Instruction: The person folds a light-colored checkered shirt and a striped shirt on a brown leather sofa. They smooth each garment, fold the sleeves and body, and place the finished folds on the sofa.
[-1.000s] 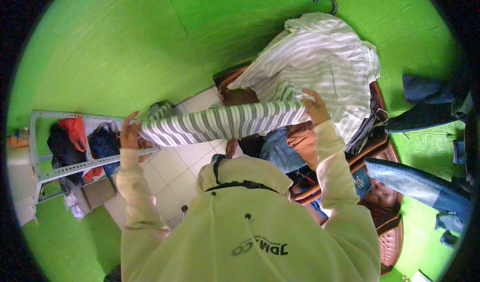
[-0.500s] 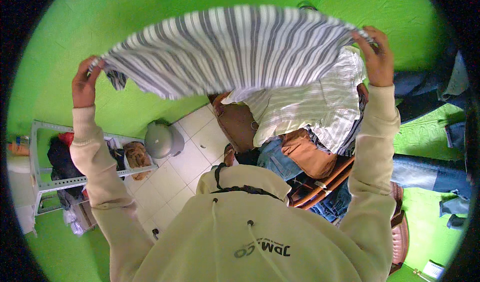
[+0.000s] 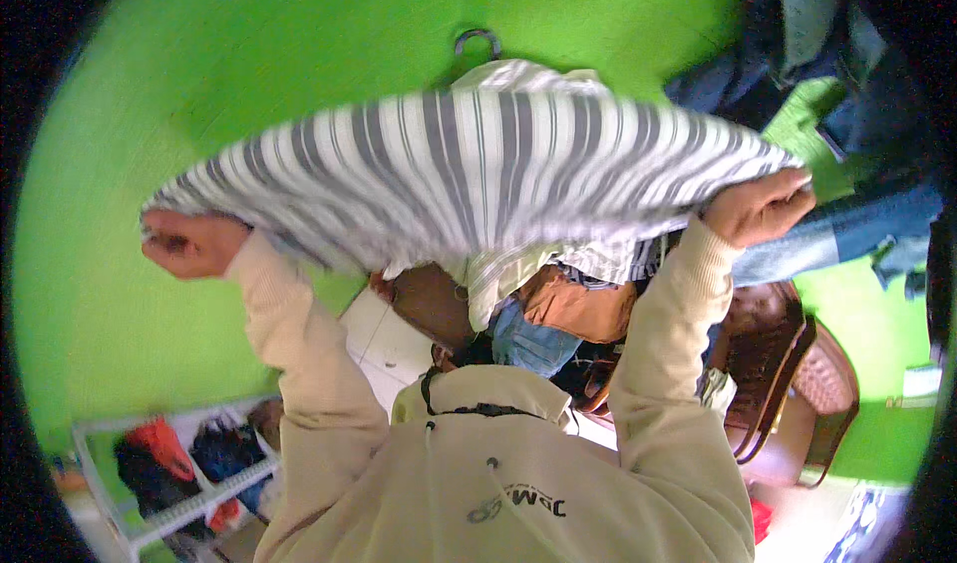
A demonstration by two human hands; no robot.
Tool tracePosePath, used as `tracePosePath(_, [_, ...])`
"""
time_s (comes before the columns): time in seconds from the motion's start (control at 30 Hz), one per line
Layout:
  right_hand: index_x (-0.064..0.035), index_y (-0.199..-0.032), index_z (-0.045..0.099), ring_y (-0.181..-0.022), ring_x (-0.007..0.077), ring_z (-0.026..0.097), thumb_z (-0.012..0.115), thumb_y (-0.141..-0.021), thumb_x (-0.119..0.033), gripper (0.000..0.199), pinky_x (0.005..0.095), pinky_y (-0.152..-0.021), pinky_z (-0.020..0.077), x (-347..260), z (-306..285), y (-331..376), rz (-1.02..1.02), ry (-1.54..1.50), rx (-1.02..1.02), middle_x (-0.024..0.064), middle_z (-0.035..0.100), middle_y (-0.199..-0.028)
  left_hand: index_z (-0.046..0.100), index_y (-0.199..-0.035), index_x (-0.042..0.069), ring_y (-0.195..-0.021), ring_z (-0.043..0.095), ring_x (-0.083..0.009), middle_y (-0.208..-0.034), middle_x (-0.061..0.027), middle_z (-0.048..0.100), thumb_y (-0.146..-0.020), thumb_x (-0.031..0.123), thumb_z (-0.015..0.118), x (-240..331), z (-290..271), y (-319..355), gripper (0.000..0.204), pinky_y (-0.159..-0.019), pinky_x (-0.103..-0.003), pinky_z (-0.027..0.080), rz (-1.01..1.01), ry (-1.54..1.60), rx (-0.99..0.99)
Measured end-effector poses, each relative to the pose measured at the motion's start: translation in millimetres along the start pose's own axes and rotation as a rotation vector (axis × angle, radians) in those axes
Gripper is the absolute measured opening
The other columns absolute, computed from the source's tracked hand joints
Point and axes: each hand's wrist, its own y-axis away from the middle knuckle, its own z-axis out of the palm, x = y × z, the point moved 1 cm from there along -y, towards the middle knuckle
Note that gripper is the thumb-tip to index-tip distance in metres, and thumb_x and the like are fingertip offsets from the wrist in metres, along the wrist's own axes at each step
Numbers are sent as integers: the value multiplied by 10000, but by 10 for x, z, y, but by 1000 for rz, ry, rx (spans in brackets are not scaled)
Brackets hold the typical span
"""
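A white and dark grey striped garment (image 3: 469,164) is stretched wide in front of me, hanging between both hands and somewhat blurred. My left hand (image 3: 194,244) is closed on its left edge. At the opposite end my right hand (image 3: 763,207) grips the right edge, fingers curled over the cloth. Whether the garment has a collar or sleeves cannot be seen from here. Behind and below it a pale striped shirt (image 3: 490,289) lies on a heap of clothes, partly covered from view.
An orange-brown garment (image 3: 580,304) and blue denim (image 3: 533,339) show in the heap. Jeans (image 3: 837,239) hang along the green wall at right. A brown padded chair (image 3: 825,374) stands below them. A white metal shelf (image 3: 214,488) with bundled items is at lower left.
Both hands have come lower and nearer to me with the striped garment. The view has swung right, showing more of the brown chair and the hanging jeans.
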Motion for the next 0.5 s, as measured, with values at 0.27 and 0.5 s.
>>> tracePosePath(0.27, [-21,-1049,557,-836,337,590,475,-912,-355,370,393,-758,456,1569,-46,-25,275,658,-596,228,612,-932,593,-983,-25,-807,615,-256,-881,-184,644,-890,290,542,-683,1217,1835,332,-718,-336,484,-213,132,-990])
tracePosePath(0.5, [-56,-1226,450,-1068,429,486,519,-845,-438,544,467,-920,399,2605,-503,979,89,804,-1188,270,456,-1218,410,-1276,-11,-1168,413,-411,-1272,-252,434,-865,460,497,-855,1247,3766,632,-993,-457,322,240,127,-1453])
